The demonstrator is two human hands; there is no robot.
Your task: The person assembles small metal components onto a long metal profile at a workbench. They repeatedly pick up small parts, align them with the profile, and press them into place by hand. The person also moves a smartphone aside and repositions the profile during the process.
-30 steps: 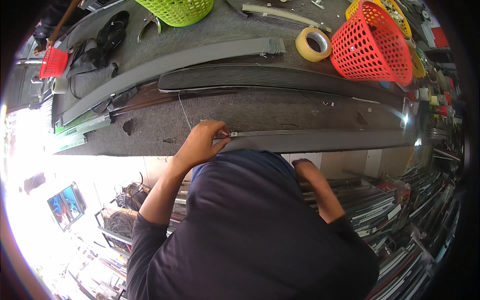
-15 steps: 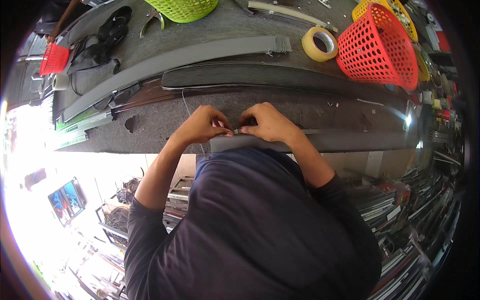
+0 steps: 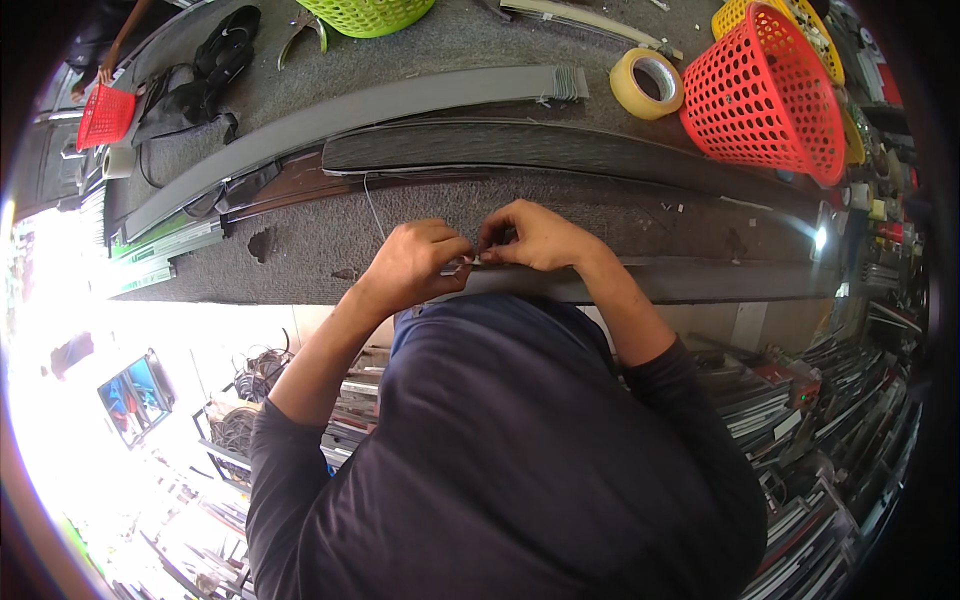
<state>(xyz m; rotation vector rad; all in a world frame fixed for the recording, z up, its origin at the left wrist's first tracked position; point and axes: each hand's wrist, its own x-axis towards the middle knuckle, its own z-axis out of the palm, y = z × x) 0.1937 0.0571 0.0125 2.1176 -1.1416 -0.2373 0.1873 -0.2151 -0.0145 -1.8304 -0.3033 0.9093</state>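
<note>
At the near edge of the bench, both hands meet over a long grey strip (image 3: pixel 700 278) lying along it. My left hand (image 3: pixel 420 260) is closed in a pinch, its knuckles turned up and its fingertips tucked inward. Nearly touching it, my right hand (image 3: pixel 545 238) pinches with thumb and forefinger. A tiny pale bit shows between the fingertips; its kind is too small to tell. A thin light cord (image 3: pixel 374 205) runs from the left end of a long dark pleated bundle (image 3: pixel 480 148) down to my left hand, where it disappears.
Beyond lies a long grey pleated strip (image 3: pixel 400 97). A tape roll (image 3: pixel 646 83) and a red perforated basket (image 3: pixel 750 95) stand far right; a green basket (image 3: pixel 370 14) and pliers (image 3: pixel 303 40) are at the back. Another person's hand (image 3: pixel 105 74) is by a small red basket (image 3: pixel 106 117).
My left hand has rolled over, knuckles now up and fingers curled in, and shifted slightly right. The cord's lower part is now hidden behind it. My right hand stays nearly in place.
</note>
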